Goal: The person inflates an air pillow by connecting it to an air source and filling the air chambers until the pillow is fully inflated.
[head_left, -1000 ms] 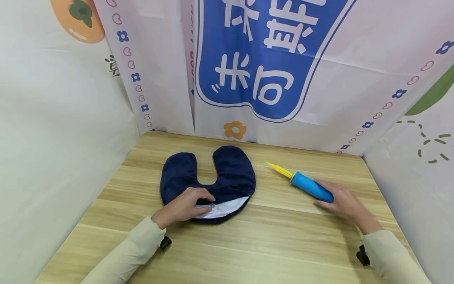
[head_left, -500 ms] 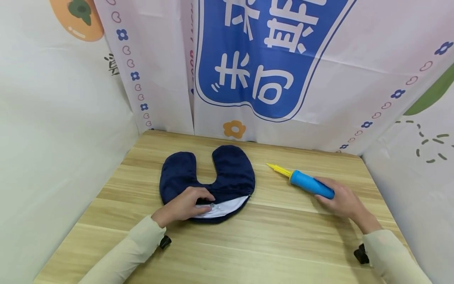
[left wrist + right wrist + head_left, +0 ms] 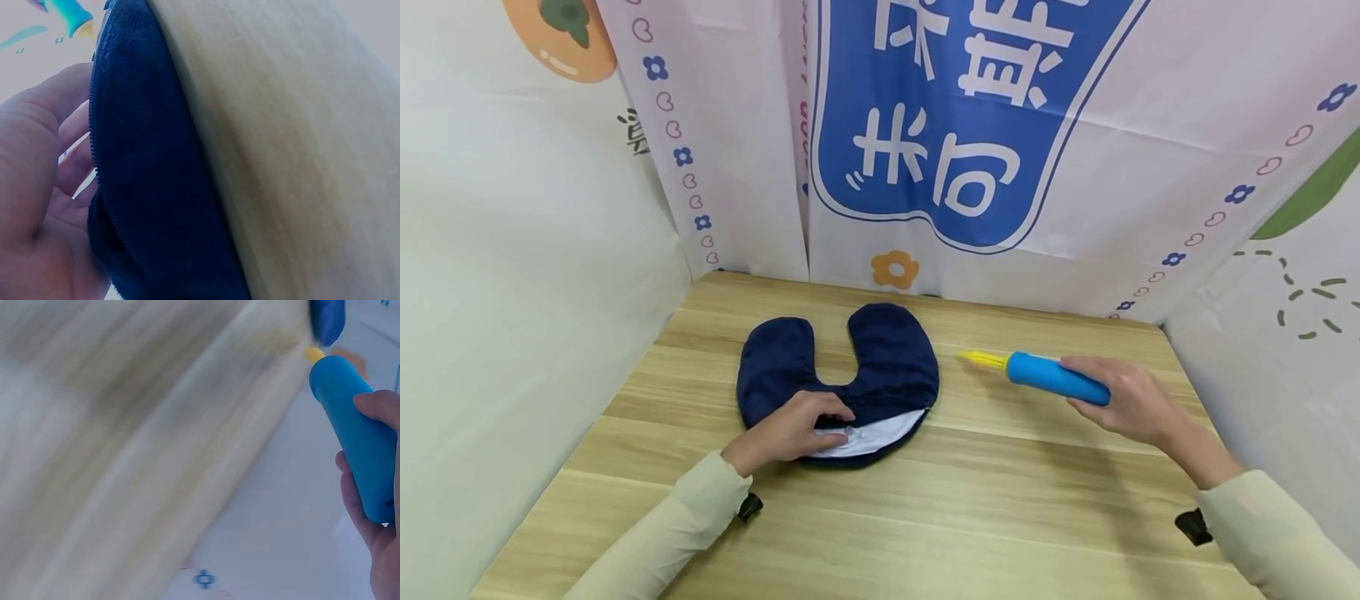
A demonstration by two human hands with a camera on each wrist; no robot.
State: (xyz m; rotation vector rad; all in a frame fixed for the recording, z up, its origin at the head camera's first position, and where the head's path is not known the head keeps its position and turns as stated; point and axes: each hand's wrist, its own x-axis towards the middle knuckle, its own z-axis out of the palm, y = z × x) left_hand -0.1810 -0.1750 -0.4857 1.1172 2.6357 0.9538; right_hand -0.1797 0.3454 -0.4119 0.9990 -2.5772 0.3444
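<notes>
A dark blue U-shaped neck pillow (image 3: 895, 358) lies flat on the table, its zipper open along the curved near side. White inner lining (image 3: 887, 431) shows there, with a small clear valve (image 3: 851, 432) on it. My left hand (image 3: 786, 429) holds the pillow at this opening, thumb and forefinger on either side of the valve; its other fingertips are hidden. In the left wrist view the zipper edge (image 3: 94, 134) runs beside the bent fingers. My right hand (image 3: 1131, 404) grips a blue hand pump (image 3: 1048, 375) above the table, its yellow nozzle (image 3: 985, 358) pointing left towards the pillow.
The wooden table (image 3: 925, 533) is enclosed by white printed cloth walls (image 3: 550, 250) at the left, back and right. A large blue sign (image 3: 955, 125) is printed on the back cloth.
My right hand has lifted the pump off the table, brought it slightly left and levelled it, so the nozzle points more directly left. The left hand and the neck pillow have stayed in place.
</notes>
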